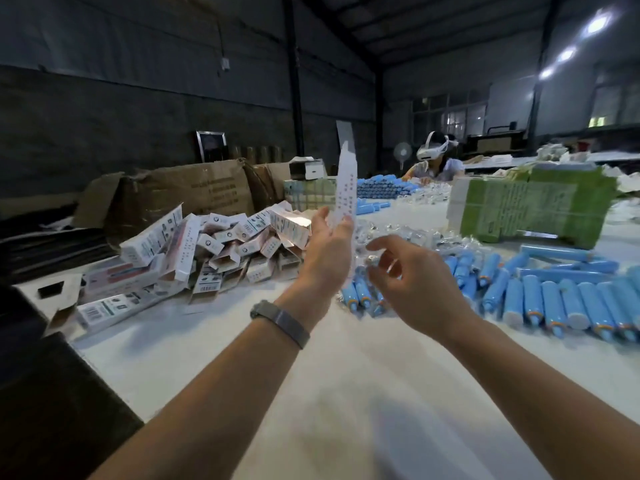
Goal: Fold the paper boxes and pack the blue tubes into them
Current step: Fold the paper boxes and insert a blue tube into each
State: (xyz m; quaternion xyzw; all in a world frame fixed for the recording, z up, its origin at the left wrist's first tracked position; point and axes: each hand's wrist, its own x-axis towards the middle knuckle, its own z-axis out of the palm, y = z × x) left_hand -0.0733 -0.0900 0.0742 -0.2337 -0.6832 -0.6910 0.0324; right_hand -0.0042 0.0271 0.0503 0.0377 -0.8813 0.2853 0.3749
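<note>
My left hand is raised above the table and holds a flat, unfolded white paper box upright by its lower end. My right hand hovers just right of it, fingers loosely spread, holding nothing. Beneath and right of my hands lie several blue tubes in rows on the white table. A heap of folded white boxes is piled to the left.
Torn brown cartons stand behind the box heap. A green bundle of flat packs sits at the right rear, with clear plastic bags in front of it. More blue tubes lie farther back, where another person works.
</note>
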